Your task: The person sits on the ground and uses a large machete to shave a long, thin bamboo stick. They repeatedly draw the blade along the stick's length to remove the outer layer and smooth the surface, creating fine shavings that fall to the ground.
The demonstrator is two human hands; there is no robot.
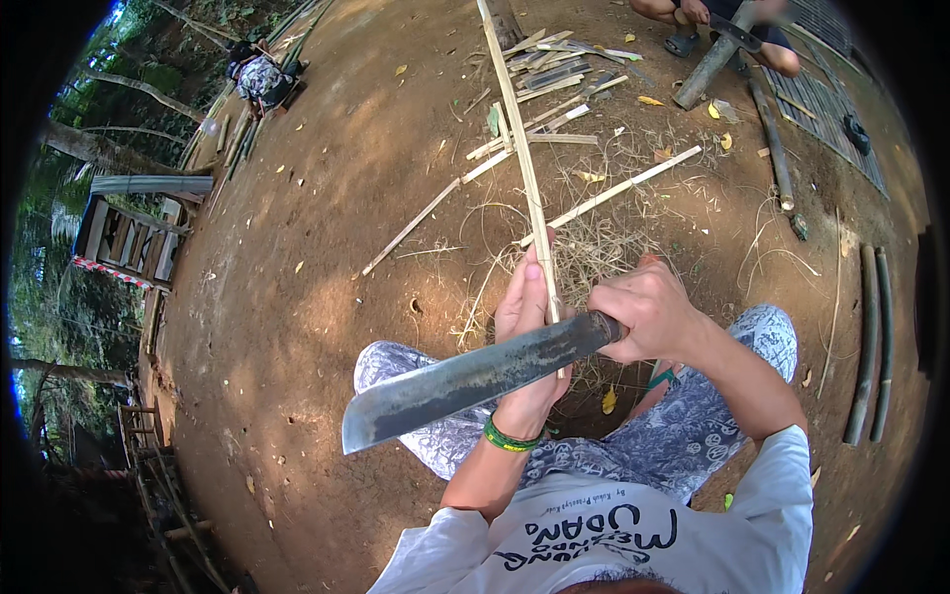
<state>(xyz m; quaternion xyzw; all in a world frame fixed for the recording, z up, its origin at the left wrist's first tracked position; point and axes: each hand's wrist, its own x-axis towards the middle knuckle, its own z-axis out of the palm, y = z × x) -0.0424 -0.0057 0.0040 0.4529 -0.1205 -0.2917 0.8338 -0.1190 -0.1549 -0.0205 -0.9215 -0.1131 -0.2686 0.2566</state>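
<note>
White shirt fabric (693,525) is filling the bottom of my view, with patterned trousers (693,426) just beyond it over bent knees. I am seeing the left hand (529,327) wrapping closed around a long bamboo strip (524,168), which is slanting away from the body toward the top of the frame, its near end hidden inside the grip. A green wristband (510,439) is sitting on that wrist. I am seeing the right hand (648,312) clenching the handle of a broad dark machete (465,381), whose blade is lying across the left hand and touching the strip near the thumb, tip pointing left. No containers are showing from here. More split strips (554,79) are lying scattered on the bare dirt ground (297,297) ahead, with dry shavings (594,247) piling just past the hands. Another person's legs (712,25) are crowding the top edge beside a thick pole (708,64). Two dark poles (871,337) are lining the right edge. Open dirt is stretching widely on the left, up to a wooden frame (129,238) at the rim.
</note>
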